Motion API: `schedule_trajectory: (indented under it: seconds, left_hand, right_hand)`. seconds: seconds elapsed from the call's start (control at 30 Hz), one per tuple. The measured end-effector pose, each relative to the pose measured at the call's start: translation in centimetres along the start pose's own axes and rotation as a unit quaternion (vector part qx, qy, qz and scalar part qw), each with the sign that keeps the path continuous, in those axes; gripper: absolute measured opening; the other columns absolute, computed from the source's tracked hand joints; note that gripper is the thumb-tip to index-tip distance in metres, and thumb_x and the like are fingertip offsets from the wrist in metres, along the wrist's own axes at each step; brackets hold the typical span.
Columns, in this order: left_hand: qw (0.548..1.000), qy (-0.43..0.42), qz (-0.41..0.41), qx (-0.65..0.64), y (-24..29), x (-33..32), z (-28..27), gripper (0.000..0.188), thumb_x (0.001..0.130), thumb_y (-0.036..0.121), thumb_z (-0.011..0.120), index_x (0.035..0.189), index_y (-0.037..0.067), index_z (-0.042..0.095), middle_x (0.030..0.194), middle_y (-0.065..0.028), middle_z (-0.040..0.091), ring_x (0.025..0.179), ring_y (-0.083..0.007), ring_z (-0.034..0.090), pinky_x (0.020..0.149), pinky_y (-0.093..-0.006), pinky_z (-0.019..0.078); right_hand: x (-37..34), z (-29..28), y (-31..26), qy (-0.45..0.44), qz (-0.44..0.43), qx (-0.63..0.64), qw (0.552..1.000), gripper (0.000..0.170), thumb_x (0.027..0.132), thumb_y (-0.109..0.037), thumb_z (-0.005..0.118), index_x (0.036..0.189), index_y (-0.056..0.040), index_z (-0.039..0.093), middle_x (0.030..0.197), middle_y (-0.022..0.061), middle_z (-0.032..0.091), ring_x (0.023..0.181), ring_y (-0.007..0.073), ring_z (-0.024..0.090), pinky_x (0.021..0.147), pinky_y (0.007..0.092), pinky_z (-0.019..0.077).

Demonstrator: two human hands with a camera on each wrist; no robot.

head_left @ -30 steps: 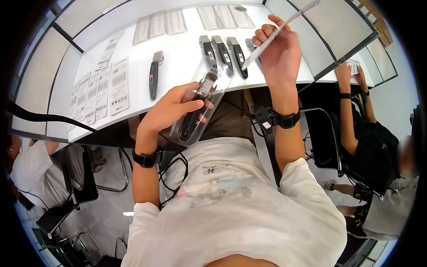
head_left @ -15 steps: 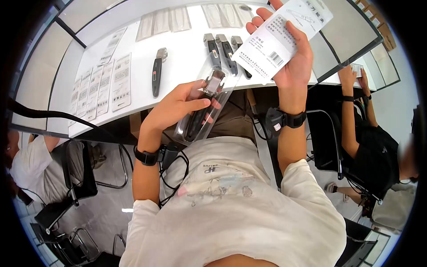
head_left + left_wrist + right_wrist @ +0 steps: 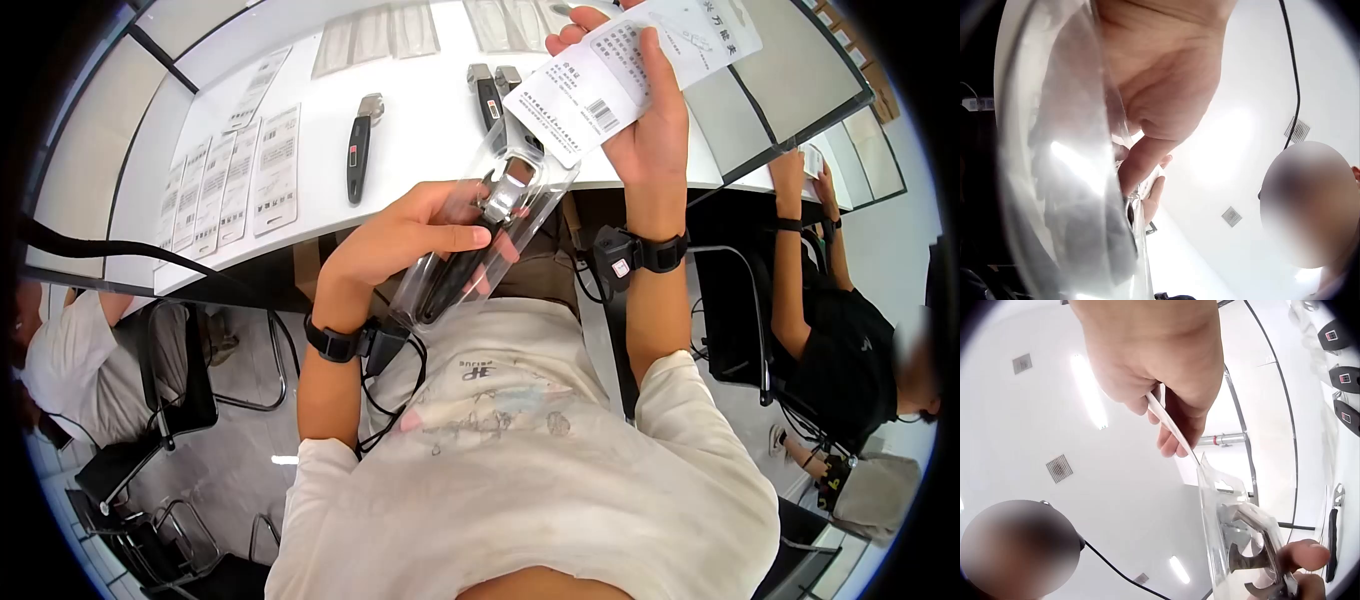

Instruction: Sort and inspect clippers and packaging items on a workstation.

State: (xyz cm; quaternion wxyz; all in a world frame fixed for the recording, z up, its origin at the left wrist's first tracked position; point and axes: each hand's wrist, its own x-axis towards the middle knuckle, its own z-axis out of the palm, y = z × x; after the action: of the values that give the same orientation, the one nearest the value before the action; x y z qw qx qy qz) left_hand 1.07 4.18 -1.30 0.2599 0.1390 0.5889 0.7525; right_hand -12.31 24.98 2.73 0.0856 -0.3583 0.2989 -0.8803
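My left hand (image 3: 400, 235) grips a clear plastic blister shell (image 3: 553, 195), its thumb across the front and fingers round the far side. Inside lies a gripping tool with a black handle (image 3: 455, 285) and a shiny metal head (image 3: 515, 185); the right wrist view shows its hooked metal jaws (image 3: 1247, 556). Between thumb and fingers, my right hand (image 3: 655, 130) holds a white printed backing card (image 3: 575, 95), tilted, with text and a barcode toward the head camera. The card's lower corner is close above the shell's upper end. In the left wrist view, the shell (image 3: 1079, 187) largely covers the tool.
A similar black-handled tool (image 3: 360, 150) lies alone on the white table (image 3: 325, 215), and more (image 3: 487, 95) lie partly behind the card. Printed cards (image 3: 275, 170) are spread at the left; clear shells (image 3: 375, 35) line the back. Partitions (image 3: 790, 75) border the table.
My right hand has turned the card from edge-on to show its printed face, then brought it a little left and nearer the shell. My left hand has shifted slightly right with the shell.
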Motion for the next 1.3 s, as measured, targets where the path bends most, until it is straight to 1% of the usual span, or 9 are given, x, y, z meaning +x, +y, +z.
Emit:
schedule_trajectory:
  seconds: [0.37, 0.6, 0.7, 0.77, 0.9, 0.97, 1.1, 1.23, 1.3]
  left_hand:
    - [0.990, 0.117, 0.048, 0.068, 0.1, 0.6, 1.1, 0.032, 0.097, 0.001, 0.053, 0.128, -0.008, 0.054, 0.101, -0.0169, 0.070, 0.076, -0.0179, 0.069, 0.072, -0.0302, 0.0557]
    - [0.987, 0.138, 0.052, 0.067, -0.1, 0.7, 1.1, 0.032, 0.097, 0.000, 0.053, 0.128, -0.007, 0.054, 0.099, -0.0163, 0.070, 0.075, -0.0174, 0.069, 0.070, -0.0297, 0.0553]
    - [0.986, 0.138, 0.055, 0.069, -0.2, 0.7, 1.1, 0.032, 0.098, 0.005, 0.057, 0.127, -0.008, 0.054, 0.102, -0.0190, 0.071, 0.079, -0.0192, 0.069, 0.072, -0.0326, 0.0570]
    - [0.988, 0.110, 0.062, 0.087, -0.3, 0.9, 1.0, 0.033, 0.098, 0.004, 0.056, 0.129, -0.008, 0.053, 0.103, -0.0192, 0.070, 0.079, -0.0194, 0.069, 0.071, -0.0327, 0.0559]
    - [0.988, 0.124, 0.095, 0.014, -0.3, 1.0, 1.7, 0.027, 0.097, -0.001, 0.054, 0.124, -0.005, 0.056, 0.099, -0.0122, 0.071, 0.074, -0.0154, 0.067, 0.070, -0.0290, 0.0555]
    - [0.987, 0.142, 0.072, -0.009, -0.7, 0.9, 1.7, 0.027, 0.097, 0.000, 0.054, 0.123, -0.005, 0.056, 0.097, -0.0111, 0.068, 0.071, -0.0144, 0.064, 0.066, -0.0279, 0.0537]
    - [0.989, 0.124, 0.081, -0.003, 0.4, 1.0, 1.4, 0.034, 0.092, -0.002, 0.053, 0.126, -0.005, 0.051, 0.098, -0.0141, 0.067, 0.071, -0.0186, 0.062, 0.066, -0.0316, 0.0523]
    - [0.996, 0.062, 0.055, -0.025, 0.0, 0.6, 1.5, 0.049, 0.083, -0.009, 0.047, 0.131, -0.006, 0.047, 0.099, -0.0145, 0.066, 0.070, -0.0199, 0.061, 0.068, -0.0333, 0.0520]
    - [0.996, 0.047, 0.067, -0.047, -0.3, 0.6, 1.8, 0.058, 0.080, -0.004, 0.048, 0.138, -0.006, 0.043, 0.104, -0.0142, 0.064, 0.074, -0.0201, 0.060, 0.069, -0.0343, 0.0523]
  right_hand:
    - [0.0, 0.7, -0.2, 0.050, 0.003, -0.188, 0.981, 0.055, 0.106, -0.024, 0.051, 0.147, 0.0083, 0.035, 0.108, 0.0194, 0.069, 0.095, 0.0257, 0.071, 0.085, 0.0377, 0.0582]
    - [-0.1, 0.9, -0.1, 0.075, -0.010, -0.189, 0.979, 0.054, 0.105, -0.023, 0.051, 0.148, 0.0064, 0.035, 0.110, 0.0180, 0.068, 0.096, 0.0245, 0.070, 0.084, 0.0369, 0.0583]
    - [0.0, 0.9, -0.1, 0.063, -0.008, -0.169, 0.984, 0.049, 0.103, -0.022, 0.056, 0.141, 0.0075, 0.046, 0.105, 0.0172, 0.070, 0.090, 0.0239, 0.071, 0.080, 0.0345, 0.0591]
    - [0.1, 0.1, -0.5, -0.004, 0.079, -0.272, 0.959, 0.061, 0.101, -0.032, 0.051, 0.146, 0.0069, 0.042, 0.116, 0.0222, 0.068, 0.105, 0.0298, 0.070, 0.092, 0.0409, 0.0603]
    - [-0.5, 0.8, 1.3, -0.051, 0.167, -0.318, 0.932, 0.047, 0.102, -0.034, 0.055, 0.133, 0.0002, 0.061, 0.116, 0.0186, 0.072, 0.106, 0.0274, 0.071, 0.091, 0.0357, 0.0588]
    - [-1.1, 0.8, 2.1, -0.058, 0.213, -0.314, 0.923, 0.049, 0.095, -0.032, 0.069, 0.130, 0.0010, 0.062, 0.121, 0.0162, 0.070, 0.109, 0.0268, 0.070, 0.091, 0.0343, 0.0563]
    - [0.4, 0.2, 1.3, 0.153, 0.134, -0.230, 0.952, 0.061, 0.092, -0.018, 0.073, 0.141, 0.0053, 0.045, 0.111, 0.0168, 0.068, 0.093, 0.0184, 0.070, 0.075, 0.0267, 0.0560]
    - [0.8, -0.5, 0.8, 0.165, -0.044, -0.295, 0.940, 0.072, 0.090, -0.008, 0.071, 0.152, -0.0033, 0.035, 0.112, 0.0199, 0.067, 0.089, 0.0190, 0.071, 0.074, 0.0250, 0.0578]
    - [0.7, -0.7, 0.6, 0.153, -0.026, -0.321, 0.934, 0.065, 0.089, -0.005, 0.071, 0.147, -0.0014, 0.043, 0.108, 0.0176, 0.069, 0.090, 0.0172, 0.070, 0.077, 0.0251, 0.0570]
